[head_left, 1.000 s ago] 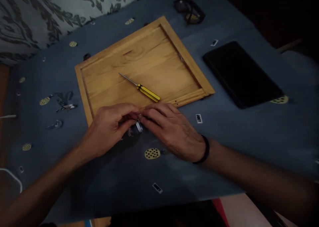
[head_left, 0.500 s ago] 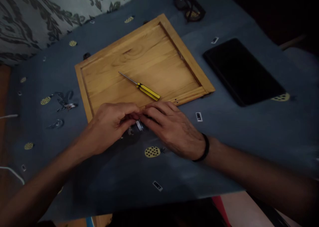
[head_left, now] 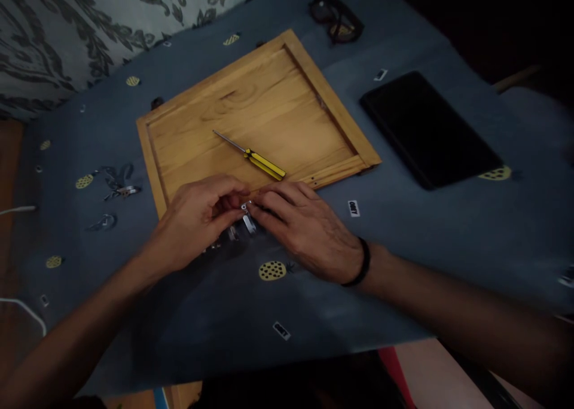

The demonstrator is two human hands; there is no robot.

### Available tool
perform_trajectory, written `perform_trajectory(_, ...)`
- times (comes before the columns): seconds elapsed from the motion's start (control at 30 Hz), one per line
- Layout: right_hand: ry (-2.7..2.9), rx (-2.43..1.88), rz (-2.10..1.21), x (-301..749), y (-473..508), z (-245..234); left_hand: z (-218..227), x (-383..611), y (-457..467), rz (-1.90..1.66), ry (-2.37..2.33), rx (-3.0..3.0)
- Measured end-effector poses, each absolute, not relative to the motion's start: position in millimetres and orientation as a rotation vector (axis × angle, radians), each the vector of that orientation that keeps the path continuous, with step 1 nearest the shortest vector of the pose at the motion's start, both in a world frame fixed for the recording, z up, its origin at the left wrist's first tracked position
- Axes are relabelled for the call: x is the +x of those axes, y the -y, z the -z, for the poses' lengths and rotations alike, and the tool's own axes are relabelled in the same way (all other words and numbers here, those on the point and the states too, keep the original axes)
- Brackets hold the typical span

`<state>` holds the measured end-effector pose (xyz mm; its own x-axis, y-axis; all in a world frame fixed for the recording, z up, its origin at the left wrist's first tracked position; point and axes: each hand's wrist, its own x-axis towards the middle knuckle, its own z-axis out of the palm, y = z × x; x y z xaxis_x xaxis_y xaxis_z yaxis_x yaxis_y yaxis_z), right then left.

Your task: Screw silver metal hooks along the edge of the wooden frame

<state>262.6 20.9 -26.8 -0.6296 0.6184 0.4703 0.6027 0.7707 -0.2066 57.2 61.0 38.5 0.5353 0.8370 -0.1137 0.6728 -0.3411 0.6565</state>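
Note:
A small metal hinge (head_left: 248,220) sits at the near edge of the framed wooden panel (head_left: 210,116), partly covered by my fingers. My left hand (head_left: 195,220) comes from the left, thumb and fingertips curled against the hinge's upper plate. From the other side, my right hand (head_left: 309,229) presses its fingertips together on the hinge. It wears a black wristband (head_left: 362,262). On the panel, just beyond my hands, lies a screwdriver (head_left: 264,162) with a yellow and black handle, its shaft pointing to the far left.
Metal hardware (head_left: 123,191) and a clear plastic bag (head_left: 103,222) lie left of the panel. A black tablet (head_left: 433,131) rests at the right, and dark-framed glasses (head_left: 336,17) lie at the back. White cables (head_left: 22,307) cross the left edge. A patterned blue cloth (head_left: 201,337) covers the table.
My left fingers have spread slightly from the hinge, so its upper plate with a round screw or hole now shows. The whole view has shifted a little; panel and screwdriver keep their places.

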Motion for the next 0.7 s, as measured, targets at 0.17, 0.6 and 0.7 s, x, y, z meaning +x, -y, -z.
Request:
perform_trajectory(0.17, 2.434, -0.918, 0.022, 263, -21, 27, -30, 52, -64, -0.357, -1.201, 2.024)
perform_trajectory(0.6, 2.439, -0.905, -0.004, 263, -22, 30, -39, 43, -31, -0.482, -1.432, 2.266)
perform_trajectory(0.7, 2.427, -0.896, 0.002, 263, -23, 31, -30, 46, -15, -0.386, -1.502, 2.473)
